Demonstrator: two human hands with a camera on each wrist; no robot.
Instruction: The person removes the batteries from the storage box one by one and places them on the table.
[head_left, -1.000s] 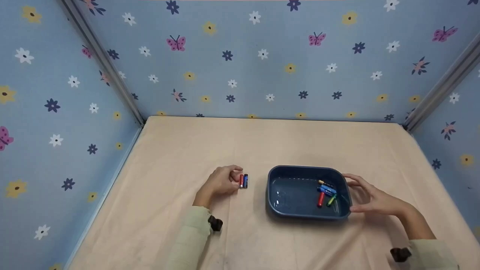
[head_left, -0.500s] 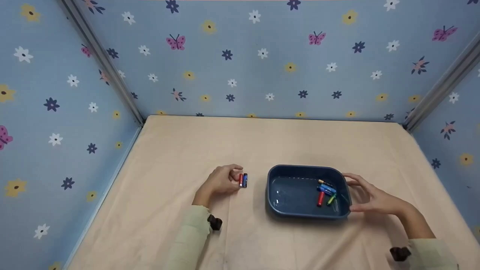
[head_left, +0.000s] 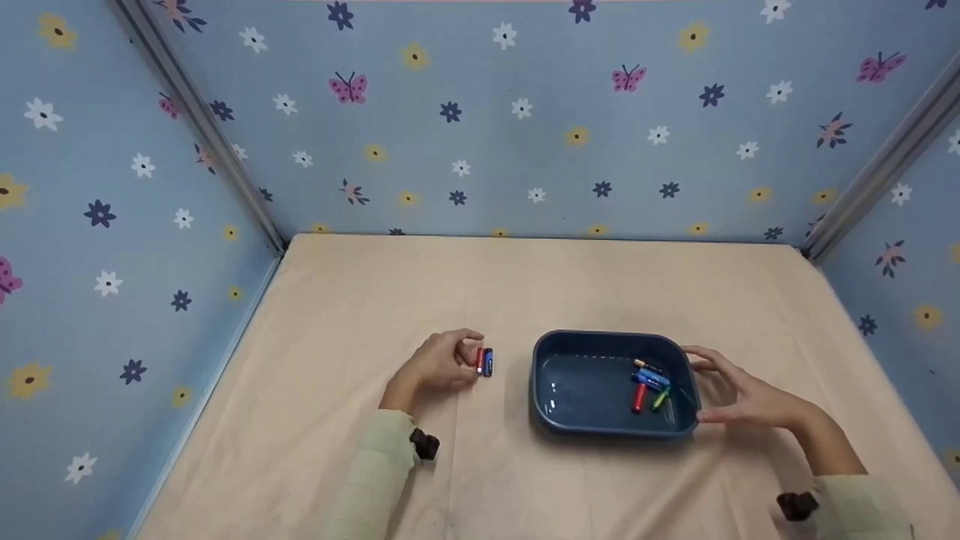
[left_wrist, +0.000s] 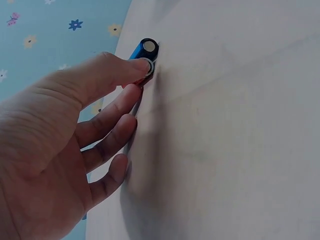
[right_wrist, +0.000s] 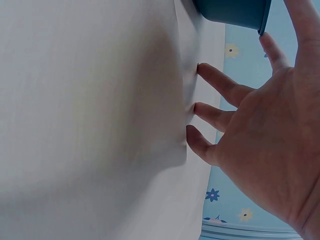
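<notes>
Two small batteries lie side by side on the beige cloth: a red battery (head_left: 480,360) and a blue battery (head_left: 489,362). My left hand (head_left: 442,360) pinches the red one between thumb and index finger; the left wrist view shows the thumb tip over its end, with the blue battery (left_wrist: 148,46) right beside it. To the right stands a dark blue rectangular box (head_left: 585,431), holding several coloured batteries (head_left: 651,379) toward its right side. My right hand (head_left: 754,394) touches the box's right end with spread thumb and index finger, its other fingers resting on the cloth.
A beige cloth (head_left: 390,292) covers the table. Blue flowered panels (head_left: 517,172) rise at the back and both sides, with grey metal posts (head_left: 202,127) at the corners.
The view shifts very slightly. Both hands, the box and the batteries keep their places relative to each other.
</notes>
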